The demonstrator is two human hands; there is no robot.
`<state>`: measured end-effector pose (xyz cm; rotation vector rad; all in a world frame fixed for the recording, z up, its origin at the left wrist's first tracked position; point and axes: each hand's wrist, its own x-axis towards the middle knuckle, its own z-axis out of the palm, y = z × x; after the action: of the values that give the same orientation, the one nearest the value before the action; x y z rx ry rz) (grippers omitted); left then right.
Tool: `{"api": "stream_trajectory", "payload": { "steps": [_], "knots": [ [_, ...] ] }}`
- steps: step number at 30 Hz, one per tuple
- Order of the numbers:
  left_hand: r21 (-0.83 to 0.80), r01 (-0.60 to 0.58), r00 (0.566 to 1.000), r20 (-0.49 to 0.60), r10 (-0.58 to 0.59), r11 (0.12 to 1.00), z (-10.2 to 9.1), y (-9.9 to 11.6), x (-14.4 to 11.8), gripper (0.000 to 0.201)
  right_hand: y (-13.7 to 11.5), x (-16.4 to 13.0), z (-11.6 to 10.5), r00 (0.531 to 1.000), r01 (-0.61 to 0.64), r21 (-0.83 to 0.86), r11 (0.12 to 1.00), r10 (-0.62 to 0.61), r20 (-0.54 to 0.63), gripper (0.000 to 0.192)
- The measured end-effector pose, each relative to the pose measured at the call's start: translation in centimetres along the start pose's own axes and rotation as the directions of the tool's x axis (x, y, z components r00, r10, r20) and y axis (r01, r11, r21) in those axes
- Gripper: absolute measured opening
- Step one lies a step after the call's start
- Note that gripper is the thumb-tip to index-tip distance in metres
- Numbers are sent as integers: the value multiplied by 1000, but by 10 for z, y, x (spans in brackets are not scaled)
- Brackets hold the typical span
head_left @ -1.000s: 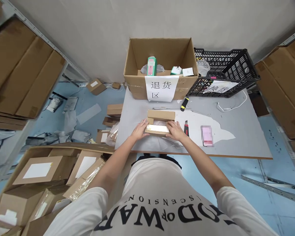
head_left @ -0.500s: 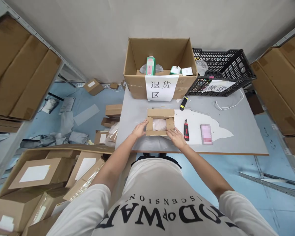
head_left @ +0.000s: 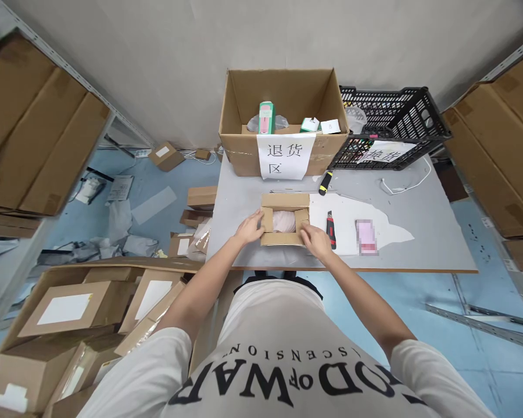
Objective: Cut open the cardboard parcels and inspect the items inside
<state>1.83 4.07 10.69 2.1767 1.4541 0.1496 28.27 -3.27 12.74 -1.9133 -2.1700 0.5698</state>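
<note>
A small open cardboard box [head_left: 285, 238] lies on the grey table in front of me, its flaps folded outward at the front and back. Inside shows a pale pink wrapped item [head_left: 283, 221], whose kind I cannot make out. My left hand [head_left: 250, 227] grips the box's left end. At the right end, my right hand [head_left: 317, 241] pinches the front corner by the side flap. Just right of that hand lies a red and black utility knife [head_left: 330, 230]. Farther back is a yellow and black utility knife [head_left: 325, 183].
Behind stand a large cardboard box [head_left: 239, 155] with a paper sign and a black plastic crate [head_left: 407, 125]. A blurred pink card [head_left: 366, 235] lies on white paper [head_left: 394, 233]. At lower left, a big carton [head_left: 152, 264] holds several parcels. Shelves with cartons flank both sides.
My right hand has shifted from the box's front flap to its right front corner. The front flap now lies flatter, and my left hand stays on the left end.
</note>
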Motion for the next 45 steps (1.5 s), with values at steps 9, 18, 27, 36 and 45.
{"api": "stream_trajectory", "payload": {
  "steps": [9, 18, 27, 36, 45],
  "knots": [
    [1, 486, 874, -22, -486, 874, 17, 47, 30, 126, -28, 53, -1, 927, -352, -201, 914, 370, 55, 57],
    [-40, 485, 870, -74, -487, 874, 33, 56, 36, 112, -42, 74, 13, 875, -417, -333, 846, 473, 103, 49],
    [-61, 466, 876, -108, -470, 883, 7, 53, 29, 52, -33, 71, 3, 898, -430, -189, 883, 440, 16, 36],
    [-78, 291, 916, -266, -301, 954, -7, 11, -3, 54, 33, 54, -3, 934, -338, 170, 926, 352, -57, 30],
    [53, 79, 994, -80, -74, 995, 15, 5, -14, 60, 74, 21, 24, 907, -346, 145, 927, 370, -201, 68]
  ]
}}
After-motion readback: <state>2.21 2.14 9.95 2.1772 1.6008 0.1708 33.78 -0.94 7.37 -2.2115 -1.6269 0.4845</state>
